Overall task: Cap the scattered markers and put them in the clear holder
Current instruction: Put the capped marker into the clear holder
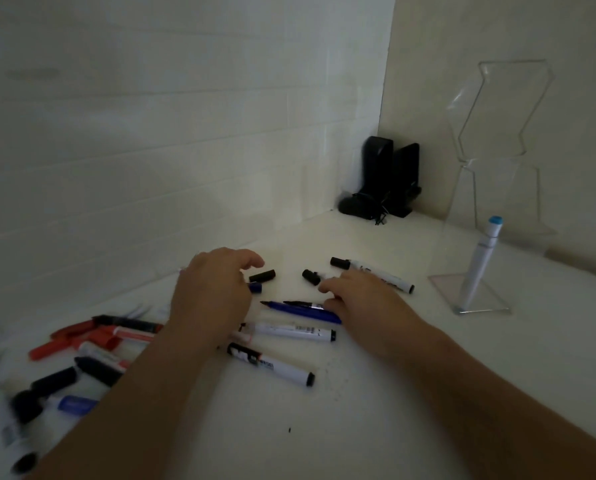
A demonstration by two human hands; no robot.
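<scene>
Markers and caps lie scattered on a white table [358, 427]. My left hand [216, 292] hovers with loosely curled fingers over a blue cap [256, 287] and a black cap [262, 275]. My right hand [355, 299] lies over the rear ends of an uncapped blue marker [289, 308] and a thin black marker [300, 302]. Its thumb touches them, and its forefinger points at another black cap [311, 277]. No grip shows on either hand. The clear holder [497, 188] stands at the right, and one white marker with a blue cap [480, 268] leans inside it.
A capped white marker [379, 276] lies behind my right hand, and two white markers [289, 330] [272, 363] lie between my forearms. Red markers [81, 337] and black ones [54, 379] are piled at the left. Two black speakers [390, 178] stand in the wall corner.
</scene>
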